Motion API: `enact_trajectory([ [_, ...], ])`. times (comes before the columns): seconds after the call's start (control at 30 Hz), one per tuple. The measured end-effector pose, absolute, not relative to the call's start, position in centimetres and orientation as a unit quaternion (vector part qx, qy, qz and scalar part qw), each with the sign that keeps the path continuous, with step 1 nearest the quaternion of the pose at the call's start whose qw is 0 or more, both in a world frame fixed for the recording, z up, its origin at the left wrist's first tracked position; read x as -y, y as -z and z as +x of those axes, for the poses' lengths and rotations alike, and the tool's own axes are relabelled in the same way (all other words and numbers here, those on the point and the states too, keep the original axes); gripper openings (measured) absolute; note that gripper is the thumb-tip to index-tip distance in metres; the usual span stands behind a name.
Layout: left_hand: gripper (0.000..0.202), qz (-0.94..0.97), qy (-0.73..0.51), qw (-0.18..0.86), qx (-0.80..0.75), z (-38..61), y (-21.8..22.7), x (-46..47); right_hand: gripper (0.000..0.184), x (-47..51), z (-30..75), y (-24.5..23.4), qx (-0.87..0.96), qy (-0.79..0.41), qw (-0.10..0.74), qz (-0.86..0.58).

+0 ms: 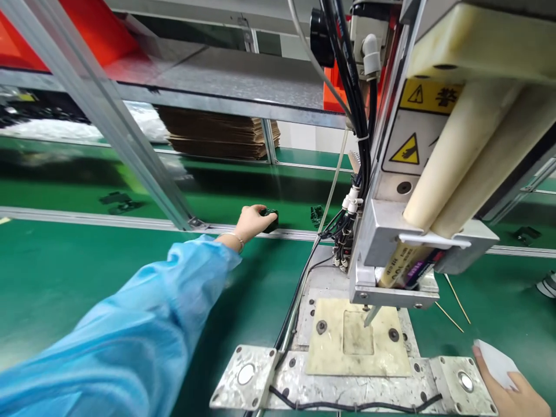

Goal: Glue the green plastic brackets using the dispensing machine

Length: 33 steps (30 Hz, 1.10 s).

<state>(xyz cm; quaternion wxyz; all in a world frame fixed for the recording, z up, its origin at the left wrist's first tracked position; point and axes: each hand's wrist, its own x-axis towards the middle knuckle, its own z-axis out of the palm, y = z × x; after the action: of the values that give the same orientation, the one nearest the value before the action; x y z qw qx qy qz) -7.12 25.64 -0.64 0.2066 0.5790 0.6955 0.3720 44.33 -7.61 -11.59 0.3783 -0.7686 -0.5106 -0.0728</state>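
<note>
My left hand (253,223), at the end of a light blue sleeve (143,324), reaches forward to the edge of the green conveyor belt (130,185) and closes on a small black part (270,219) at the metal rail (87,219). At the bottom right corner, my right hand (512,394) rests by the machine base and holds a white piece (495,362) between its fingers. Between both hands stands a dispensing machine (417,174) with cream tubes, its nozzle (372,315) above a beige fixture plate (356,341).
More small black parts (118,201) (316,214) (526,234) lie on the belt. A diagonal metal strut (113,127) crosses in front. Black cables (304,289) run down beside the machine. Cardboard sheets (217,136) are stacked behind. Thin sticks (456,301) lie on the green table.
</note>
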Motion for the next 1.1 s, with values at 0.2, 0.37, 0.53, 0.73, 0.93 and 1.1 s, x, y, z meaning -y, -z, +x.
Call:
enact_trajectory([
  [0.2,0.044,0.565,-0.436,0.400,-0.575,-7.6,-0.2,-14.5,0.048,7.0,43.9,11.1,0.439,0.050,0.397,-0.805],
  [0.37,0.057,0.567,-0.398,0.523,-0.497,-5.2,-1.3,-5.2,0.055,6.8,42.7,10.7,0.356,0.036,0.415,-0.837],
  [0.53,0.044,0.579,-0.296,0.662,-0.372,0.7,-1.2,-0.2,0.053,7.0,42.5,10.7,0.321,0.021,0.456,-0.830],
  [0.73,0.047,0.431,-0.226,0.748,-0.452,6.8,-0.6,-0.1,0.051,7.1,42.6,11.6,0.315,0.005,0.491,-0.812],
  [0.93,0.053,0.428,-0.250,0.744,-0.448,9.4,-0.4,-2.3,0.057,7.3,42.8,12.2,0.347,0.023,0.491,-0.798],
  [1.1,0.064,0.575,-0.265,0.622,-0.461,9.8,0.9,-3.2,0.059,7.4,42.8,12.5,0.366,0.031,0.482,-0.796],
])
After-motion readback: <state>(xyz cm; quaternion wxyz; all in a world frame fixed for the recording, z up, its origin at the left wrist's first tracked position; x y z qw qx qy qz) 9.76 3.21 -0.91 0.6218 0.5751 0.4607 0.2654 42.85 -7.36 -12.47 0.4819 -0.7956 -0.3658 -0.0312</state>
